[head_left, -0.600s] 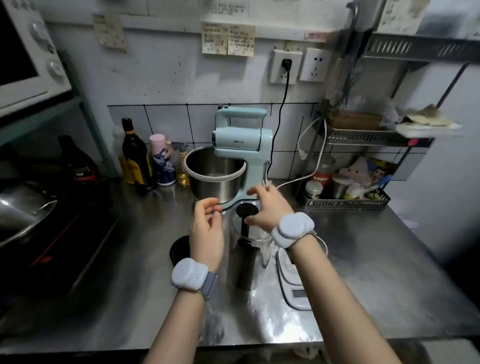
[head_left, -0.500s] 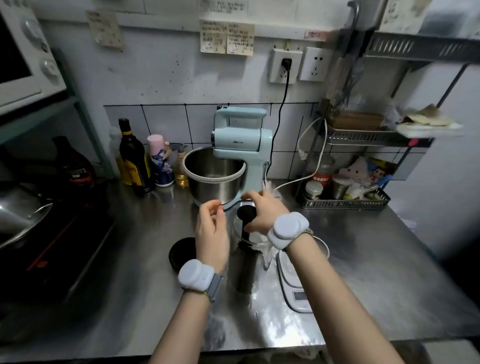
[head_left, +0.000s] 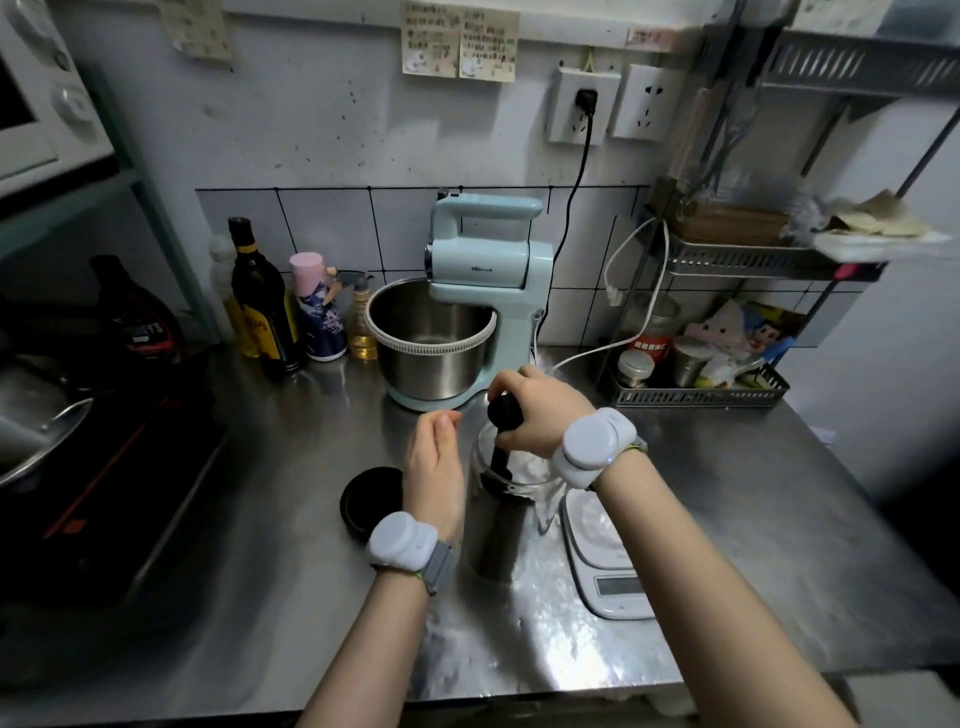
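A tall glass and steel press pot (head_left: 496, 525) stands on the steel counter (head_left: 291, 561) in front of me. A black plunger knob (head_left: 505, 412) on a rod sticks up from its mouth. My right hand (head_left: 540, 415) grips that knob from the right, fingers curled over it. My left hand (head_left: 435, 467) hovers just left of the pot with relaxed fingers, holding nothing. A black round lid (head_left: 366, 501) lies on the counter, partly hidden behind my left wrist. Both wrists wear white bands.
A pale blue stand mixer (head_left: 483, 280) with a steel bowl (head_left: 428, 343) stands behind the pot. Bottles (head_left: 260, 306) line the wall to its left. A white kitchen scale (head_left: 605, 566) sits right of the pot. A wire rack (head_left: 701, 395) of jars is at the right; a dark stove (head_left: 78, 467) at the left.
My right hand has come down and closed round the plunger knob. My left hand has stayed beside the pot.
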